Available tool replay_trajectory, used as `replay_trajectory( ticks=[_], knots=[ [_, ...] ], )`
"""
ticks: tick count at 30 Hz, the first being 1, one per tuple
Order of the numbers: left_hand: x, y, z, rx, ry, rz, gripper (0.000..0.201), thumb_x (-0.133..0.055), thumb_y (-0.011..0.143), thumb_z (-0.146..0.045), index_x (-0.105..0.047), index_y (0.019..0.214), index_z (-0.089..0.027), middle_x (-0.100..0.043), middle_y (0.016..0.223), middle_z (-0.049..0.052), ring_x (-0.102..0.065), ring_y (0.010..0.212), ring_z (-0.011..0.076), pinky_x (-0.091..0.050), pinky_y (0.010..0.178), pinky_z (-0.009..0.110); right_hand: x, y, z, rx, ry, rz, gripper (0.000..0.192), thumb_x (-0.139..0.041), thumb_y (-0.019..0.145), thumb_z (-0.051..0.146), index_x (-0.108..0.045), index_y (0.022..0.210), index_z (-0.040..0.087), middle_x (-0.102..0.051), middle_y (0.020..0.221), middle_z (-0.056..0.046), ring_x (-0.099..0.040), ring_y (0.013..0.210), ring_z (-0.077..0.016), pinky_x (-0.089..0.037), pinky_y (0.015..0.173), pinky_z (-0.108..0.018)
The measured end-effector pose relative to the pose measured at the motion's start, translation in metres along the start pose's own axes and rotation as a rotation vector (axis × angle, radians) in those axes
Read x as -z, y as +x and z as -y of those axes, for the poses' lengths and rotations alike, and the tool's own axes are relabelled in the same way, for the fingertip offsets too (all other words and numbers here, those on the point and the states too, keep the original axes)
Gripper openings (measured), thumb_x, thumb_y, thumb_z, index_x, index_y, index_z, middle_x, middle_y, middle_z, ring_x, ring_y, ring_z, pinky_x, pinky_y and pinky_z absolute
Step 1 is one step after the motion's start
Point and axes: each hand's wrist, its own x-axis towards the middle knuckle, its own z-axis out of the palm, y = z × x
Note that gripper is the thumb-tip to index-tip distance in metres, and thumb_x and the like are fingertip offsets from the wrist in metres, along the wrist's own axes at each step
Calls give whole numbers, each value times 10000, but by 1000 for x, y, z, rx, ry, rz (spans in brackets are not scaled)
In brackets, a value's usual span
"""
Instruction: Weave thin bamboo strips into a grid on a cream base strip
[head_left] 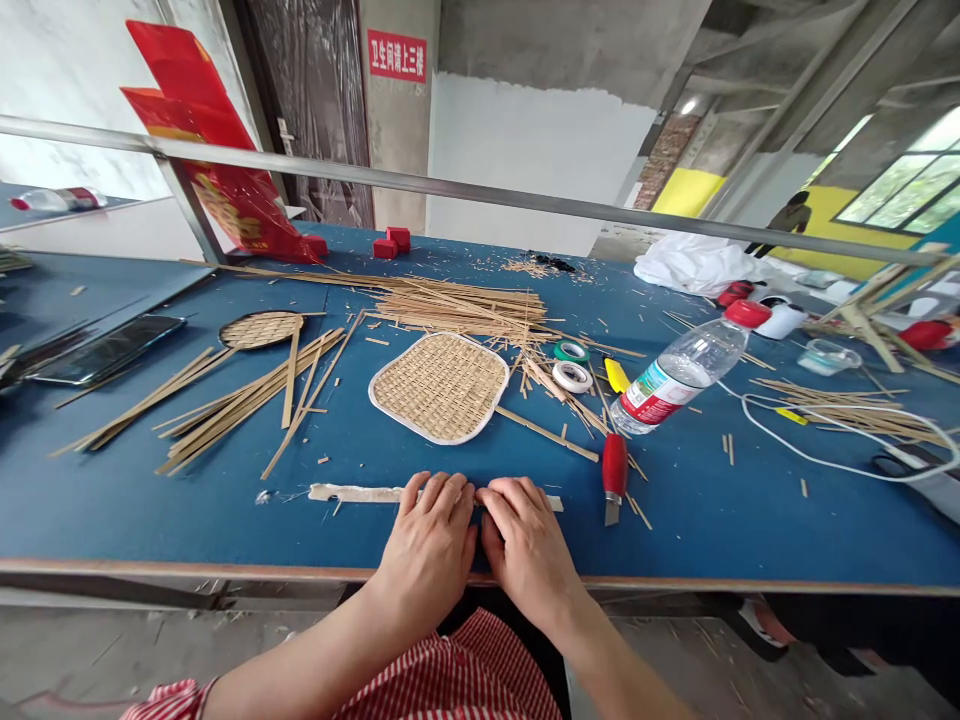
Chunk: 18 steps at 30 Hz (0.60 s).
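Far left on the blue worktop [150,500]: a phone [105,350], then a small round woven piece [261,329] and loose bamboo strips [247,400]. At centre lies a woven mat [439,387] with a white edge. Near edge, centre: a pale strip [360,493] lies flat, running left to right. Your left hand [429,545] presses down on it, fingers curled, palm down. Your right hand [525,545] sits touching the left, also pressing the strip with bent fingers. Just right of it, a red-handled knife [614,475]. Farther right: two tape rolls [571,365], then a water bottle [686,370] lying tilted.
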Motion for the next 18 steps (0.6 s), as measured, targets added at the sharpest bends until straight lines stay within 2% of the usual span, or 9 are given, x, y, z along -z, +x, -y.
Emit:
replay_trajectory(
  ticks=[2,4,6,9,13,18],
  knots=[
    [2,-2,-1,-12,-5,42,309,-431,820,-167,-519,1116,-149,-553,1116,79,-480,1005,223,-340,931,423,1,-4,-1,11,65,-52,318,-400,815,99,-489,1105,191,-561,981,-65,-500,915,-193,-429,820,-369],
    [4,-4,-1,-18,-1,67,314,-449,822,-191,-513,1126,-141,-555,1107,79,-486,984,225,-375,897,408,2,-7,-5,-26,132,-128,426,-377,827,106,-360,1246,176,-559,1030,-80,-521,932,-178,-455,813,-341],
    [5,-7,-1,-23,7,63,313,-456,824,-200,-514,1126,-139,-560,1096,80,-487,980,229,-389,881,408,4,-9,-11,-59,123,-184,493,-379,826,118,-273,1305,165,-535,1099,-99,-513,985,-184,-464,816,-344],
    [3,-9,0,-29,10,45,304,-456,826,-202,-523,1117,-147,-562,1092,82,-488,987,235,-396,878,418,7,-8,-20,-46,-3,-168,425,-422,807,132,-404,1229,180,-514,1125,-102,-467,1040,-223,-432,858,-396],
    [3,-10,2,-35,-8,10,296,-446,830,-211,-528,1111,-169,-549,1117,83,-482,1021,242,-386,906,439,11,-7,-25,-58,-76,-61,302,-454,799,147,-539,1086,191,-553,1002,-84,-485,936,-217,-432,807,-380],
    [12,0,0,16,10,-130,416,-418,823,-180,-405,1236,-131,-357,1314,144,-288,1224,291,-337,963,477,14,-6,-20,-79,-67,3,180,-468,774,141,-565,916,194,-541,897,-53,-479,845,-190,-406,751,-343]
  ],
)
